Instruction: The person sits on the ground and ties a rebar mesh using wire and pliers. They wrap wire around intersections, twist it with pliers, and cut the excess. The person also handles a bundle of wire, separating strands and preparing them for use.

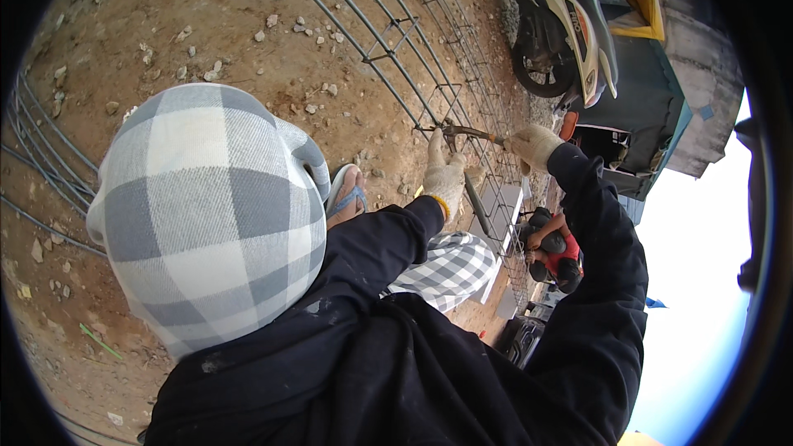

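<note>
My left hand (pixel 444 177), in a pale knitted glove with a yellow cuff, is at the end of a steel rebar cage (pixel 402 25). One finger stretches up to a bar joint, and the thumb stands apart from it. My gloved right hand (pixel 534 149) is closed around the handle of rusty brown pincers (pixel 475 132). Their head lies at the same joint, just above my left fingertips. A thick dark rod (pixel 477 208) runs beside my left hand; I cannot tell what it belongs to.
Checked cloth covers my knees (pixel 215 198), and a sandalled foot (pixel 349 192) shows beside it. Steel bars (pixel 49 149) lie on stony ground at the left. A motorbike (pixel 570 33) stands at the upper right. Beyond the cage, a person in red (pixel 562 249) crouches.
</note>
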{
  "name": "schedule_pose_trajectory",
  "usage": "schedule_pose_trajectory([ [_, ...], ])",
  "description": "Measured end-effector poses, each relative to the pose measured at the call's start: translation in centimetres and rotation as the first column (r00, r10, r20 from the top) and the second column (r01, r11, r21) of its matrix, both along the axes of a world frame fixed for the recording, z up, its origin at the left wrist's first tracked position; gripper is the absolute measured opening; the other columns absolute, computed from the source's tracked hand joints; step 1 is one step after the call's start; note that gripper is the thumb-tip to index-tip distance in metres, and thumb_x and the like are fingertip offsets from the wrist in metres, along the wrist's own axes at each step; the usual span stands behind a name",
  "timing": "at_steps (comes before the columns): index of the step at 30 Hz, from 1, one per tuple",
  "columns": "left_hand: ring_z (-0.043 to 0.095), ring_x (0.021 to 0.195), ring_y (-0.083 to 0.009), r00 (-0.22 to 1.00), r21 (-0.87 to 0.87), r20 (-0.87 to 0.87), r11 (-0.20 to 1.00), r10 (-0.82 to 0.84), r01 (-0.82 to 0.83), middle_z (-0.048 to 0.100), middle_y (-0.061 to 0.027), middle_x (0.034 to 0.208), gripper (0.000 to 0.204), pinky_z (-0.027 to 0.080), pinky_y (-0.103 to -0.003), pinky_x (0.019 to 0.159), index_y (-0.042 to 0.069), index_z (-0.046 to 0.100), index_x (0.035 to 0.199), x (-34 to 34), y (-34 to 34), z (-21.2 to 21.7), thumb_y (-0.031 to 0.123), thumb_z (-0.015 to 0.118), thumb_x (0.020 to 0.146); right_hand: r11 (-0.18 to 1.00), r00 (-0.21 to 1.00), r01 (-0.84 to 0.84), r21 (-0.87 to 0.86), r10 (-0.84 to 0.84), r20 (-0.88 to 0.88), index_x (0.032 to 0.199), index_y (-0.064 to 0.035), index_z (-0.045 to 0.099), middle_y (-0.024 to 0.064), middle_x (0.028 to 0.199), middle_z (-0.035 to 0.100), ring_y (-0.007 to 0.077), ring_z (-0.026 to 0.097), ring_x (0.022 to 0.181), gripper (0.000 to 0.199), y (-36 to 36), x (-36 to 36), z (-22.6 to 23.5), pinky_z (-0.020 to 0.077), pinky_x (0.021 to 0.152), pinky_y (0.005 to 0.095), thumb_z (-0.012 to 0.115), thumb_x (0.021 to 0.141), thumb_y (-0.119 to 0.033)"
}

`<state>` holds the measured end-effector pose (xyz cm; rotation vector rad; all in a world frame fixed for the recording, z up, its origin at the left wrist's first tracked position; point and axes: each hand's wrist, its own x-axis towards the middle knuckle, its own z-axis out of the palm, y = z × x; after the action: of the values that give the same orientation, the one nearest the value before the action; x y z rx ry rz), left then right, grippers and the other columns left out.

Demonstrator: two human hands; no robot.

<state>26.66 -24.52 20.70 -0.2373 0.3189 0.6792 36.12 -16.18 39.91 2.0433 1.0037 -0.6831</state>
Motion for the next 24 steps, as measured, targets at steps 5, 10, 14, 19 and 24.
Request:
schedule_pose_trajectory([
  [5, 0.071, 0.077, -0.0244, 0.995, -0.055, -0.038, 0.994, -0.092, 0.090, 0.060, -0.0197, 0.116, 0.078, 0.060, -0.038, 0.069, 0.032, 0.001, 0.158, -0.9, 0.5, 1.7, 0.007, 0.048, 0.101, 0.996, 1.000, -0.030, -0.084, 0.030, -0.003, 0.096, -0.0023, 0.072, 0.0061, 0.056, 0.061, 0.0154, 0.060, 0.049, 0.041, 1.0, 1.5, 0.7, 0.0473, 0.053, 0.0344, 0.051, 0.101, -0.036],
  [10, 0.070, 0.081, -0.0259, 0.990, -0.220, 0.077, 0.966, -0.118, 0.133, 0.061, -0.0202, 0.111, 0.085, 0.059, -0.043, 0.080, 0.033, -0.010, 0.156, -1.4, 1.6, 3.4, 0.012, 0.051, 0.102, 0.982, 0.987, -0.126, -0.144, 0.109, -0.120, 0.094, -0.0015, 0.072, 0.0067, 0.055, 0.062, 0.0165, 0.059, 0.047, 0.039, 3.2, 2.9, 0.1, 0.0479, 0.053, 0.0362, 0.052, 0.100, -0.035],
  [14, 0.068, 0.086, -0.0264, 0.986, -0.234, 0.152, 0.966, -0.073, 0.107, 0.058, -0.0210, 0.113, 0.090, 0.059, -0.044, 0.083, 0.034, -0.017, 0.155, -0.6, 1.9, 3.6, 0.013, 0.053, 0.101, 0.957, 0.982, -0.187, -0.222, 0.191, -0.002, 0.093, 0.0000, 0.071, 0.0078, 0.059, 0.064, 0.0189, 0.066, 0.057, 0.037, 3.9, 2.6, 0.2, 0.0507, 0.057, 0.0362, 0.052, 0.100, -0.031],
  [19, 0.066, 0.102, -0.0303, 0.993, -0.256, 0.114, 0.965, -0.034, 0.062, 0.059, -0.0170, 0.107, 0.059, 0.055, -0.042, 0.096, 0.018, 0.013, 0.151, 1.5, 1.4, 3.6, 0.033, 0.047, 0.105, 0.521, 0.644, -0.722, -0.455, 0.746, -0.169, 0.099, -0.0033, 0.068, 0.0123, 0.079, 0.071, 0.0257, 0.072, 0.082, 0.029, 4.2, -0.2, -0.2, 0.0547, 0.070, 0.0386, 0.058, 0.096, -0.030],
  [24, 0.064, 0.107, -0.0334, 0.925, -0.461, 0.378, 0.875, 0.043, 0.148, 0.058, -0.0224, 0.116, 0.051, 0.050, -0.043, 0.102, 0.005, 0.043, 0.127, 3.3, 2.2, 2.6, 0.051, 0.039, 0.104, 0.617, 0.556, -0.767, -0.175, 0.776, 0.298, 0.111, -0.0105, 0.064, 0.0113, 0.090, 0.068, 0.0305, 0.069, 0.088, 0.029, 1.2, -3.9, -0.5, 0.0542, 0.071, 0.0447, 0.062, 0.091, -0.031],
])
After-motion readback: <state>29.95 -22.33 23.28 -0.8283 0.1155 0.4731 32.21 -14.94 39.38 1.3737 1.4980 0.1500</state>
